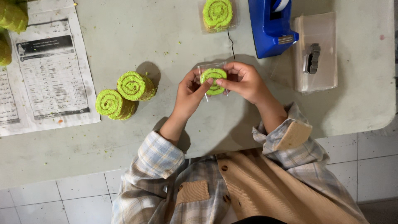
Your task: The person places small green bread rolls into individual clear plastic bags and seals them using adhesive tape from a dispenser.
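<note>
Plaid sleeves [155, 159] and a tan corduroy front fill the near edge of the view, above a pale tiled floor [373, 161]. Both forearms reach up onto a grey-green table [124, 33] dusted with green crumbs.

At the table's middle, the left hand [188, 93] and the right hand [244, 81] meet around a green spiral roll slice [214, 79] sitting inside a small clear plastic sleeve [206, 68]. Fingertips of the left hand pinch the sleeve's left side, the thumb pressing on the slice's face; the right hand grips the right side between thumb and fingers. The slice is raised just off the tabletop, its spiral facing the camera.

Farther away, straight beyond the hands, lies a wrapped roll slice [217, 14], already in its clear square packet. To its right stands a blue tape dispenser [269, 29], and right of that a flat stack of clear plastic bags [317, 54] with a dark metal clip [311, 58] resting on top.

Left of the hands, two unwrapped green rolls [124, 95] lie touching each other on the bare table. At the far left, a printed newspaper sheet [45, 70], white with black columns and a dark header band, covers the table, with more green rolls [12, 18] at its far corner, partly cut off by the frame.
</note>
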